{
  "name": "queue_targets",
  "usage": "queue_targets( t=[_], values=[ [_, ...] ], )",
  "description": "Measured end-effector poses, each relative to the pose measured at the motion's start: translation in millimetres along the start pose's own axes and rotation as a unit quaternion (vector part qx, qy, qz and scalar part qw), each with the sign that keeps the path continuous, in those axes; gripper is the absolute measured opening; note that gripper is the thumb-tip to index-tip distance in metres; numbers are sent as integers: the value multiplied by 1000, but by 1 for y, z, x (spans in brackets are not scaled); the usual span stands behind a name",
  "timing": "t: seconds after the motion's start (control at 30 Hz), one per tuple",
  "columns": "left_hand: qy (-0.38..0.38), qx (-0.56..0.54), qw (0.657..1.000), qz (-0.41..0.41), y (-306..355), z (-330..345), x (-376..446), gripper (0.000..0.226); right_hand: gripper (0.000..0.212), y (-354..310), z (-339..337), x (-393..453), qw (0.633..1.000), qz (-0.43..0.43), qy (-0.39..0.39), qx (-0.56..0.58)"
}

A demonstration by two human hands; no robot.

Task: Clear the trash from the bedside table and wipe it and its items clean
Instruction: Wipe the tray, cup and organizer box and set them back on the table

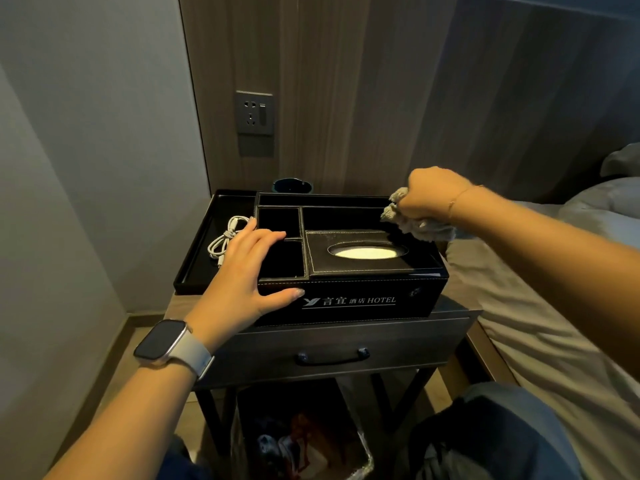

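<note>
While the black organizer box (349, 271) sits on the bedside table (346, 341), the left hand (242, 271) rests spread on its near left corner, thumb along the front. At its far right corner the right hand (433, 199) is curled round a grey cloth (412, 223). Just beyond the left fingers, a white cable (225, 240) lies in a black tray (194, 265).

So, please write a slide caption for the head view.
Left hand steadies the black hotel organizer while right hand wipes it with a grey cloth.
</note>
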State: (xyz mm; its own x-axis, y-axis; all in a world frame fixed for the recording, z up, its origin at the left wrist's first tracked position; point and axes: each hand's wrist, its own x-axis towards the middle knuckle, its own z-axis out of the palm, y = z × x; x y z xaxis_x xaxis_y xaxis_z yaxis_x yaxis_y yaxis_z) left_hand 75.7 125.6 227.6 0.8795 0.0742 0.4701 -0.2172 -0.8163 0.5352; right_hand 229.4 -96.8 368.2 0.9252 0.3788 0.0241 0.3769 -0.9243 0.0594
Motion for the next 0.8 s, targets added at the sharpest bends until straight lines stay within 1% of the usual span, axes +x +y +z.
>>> queue_targets(
  t=[0.13, 0.3, 0.4, 0.5, 0.57, 0.6, 0.67, 0.73, 0.8],
  values=[
    [-4, -2, 1000, -2, 1, 0, 0, 89, 27, -43, 32, 6, 999, -40, -22, 14],
    [-8, -4, 1000, -16, 5, -1, 0, 88, 28, -77, 35, 12, 992, -100, -5, 76],
    [-9, -6, 1000, -19, 5, -2, 0, 88, 28, -95, 37, 8, 985, -150, -3, 85],
    [-13, 0, 1000, -13, 5, -3, 0, 87, 31, -73, 23, 9, 973, -176, -32, 148],
    [-7, -3, 1000, -13, 4, -1, 0, 85, 24, -52, 16, 16, 963, -192, -49, 182],
    [-4, -5, 1000, -13, 4, -1, 0, 86, 20, -48, 18, 18, 964, -202, -44, 167],
    [-4, -5, 1000, -12, 2, 0, 0, 88, 11, -53, 28, 17, 970, -220, -24, 100],
    [-10, -2, 1000, -16, 3, -1, 0, 88, 15, -70, 36, 15, 972, -231, -4, 39],
    [-13, 2, 1000, -20, 3, -1, 1, 86, 23, -82, 35, 12, 968, -250, -1, 16]
  ],
)
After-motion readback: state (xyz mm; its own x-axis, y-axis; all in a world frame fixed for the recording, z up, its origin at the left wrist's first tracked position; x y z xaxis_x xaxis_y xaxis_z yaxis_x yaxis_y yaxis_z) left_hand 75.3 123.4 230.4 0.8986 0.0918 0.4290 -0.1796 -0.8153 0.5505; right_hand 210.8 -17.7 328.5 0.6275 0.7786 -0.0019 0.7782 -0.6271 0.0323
